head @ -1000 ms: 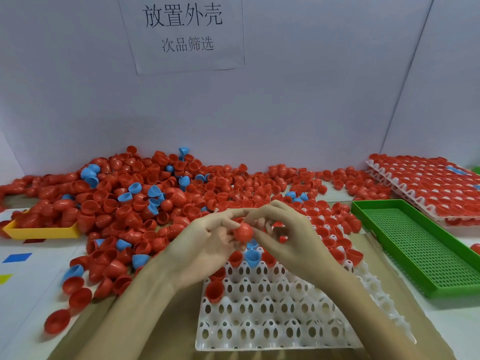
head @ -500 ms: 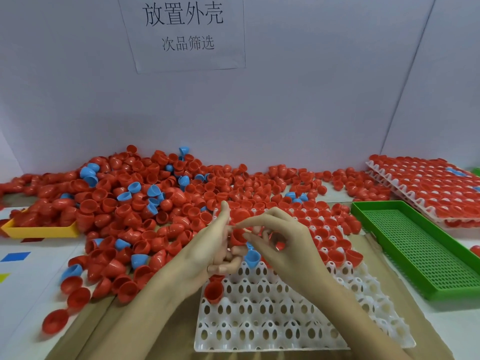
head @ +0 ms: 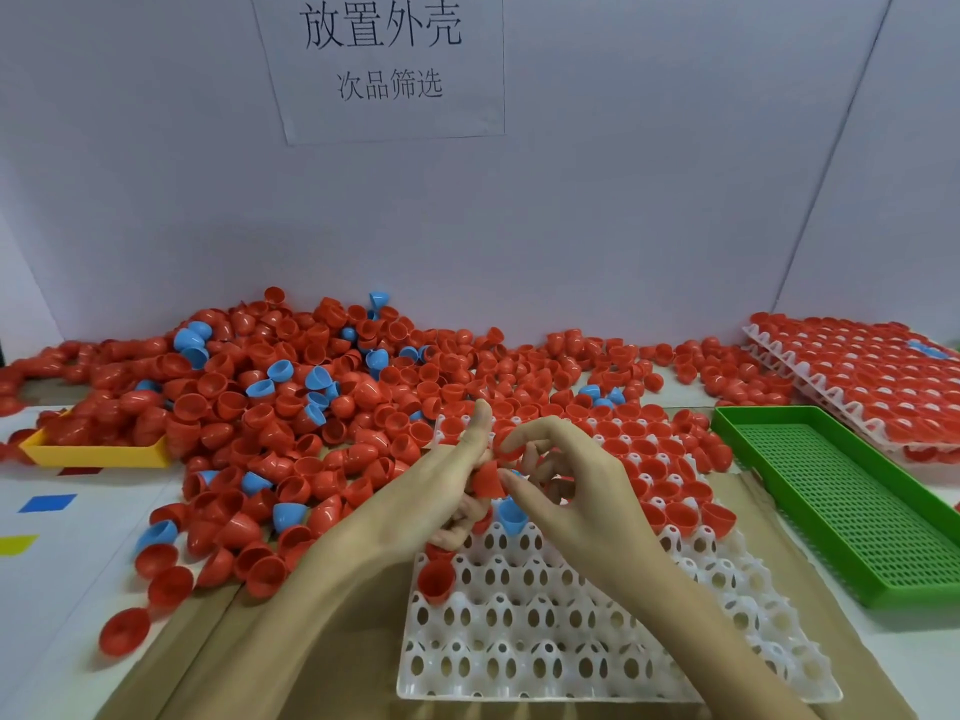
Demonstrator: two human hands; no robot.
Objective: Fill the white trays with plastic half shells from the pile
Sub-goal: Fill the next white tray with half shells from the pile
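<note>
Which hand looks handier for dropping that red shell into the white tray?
Probably the right hand: its fingertips pinch the red shell just above open cells of the white tray. The left hand only steadies it from the side.

Even, bright light falls from above and in front of me; nothing looks dim. My forearms throw only soft, faint shadows on the brown board beneath them. The red shells in the pile (head: 291, 407) carry small white glints. My right hand (head: 576, 491) is slightly smeared at the fingertips, while the white tray (head: 571, 657) stays crisp. The wide lens bends the wall seams and stretches the green tray (head: 852, 511) toward the edge.
</note>
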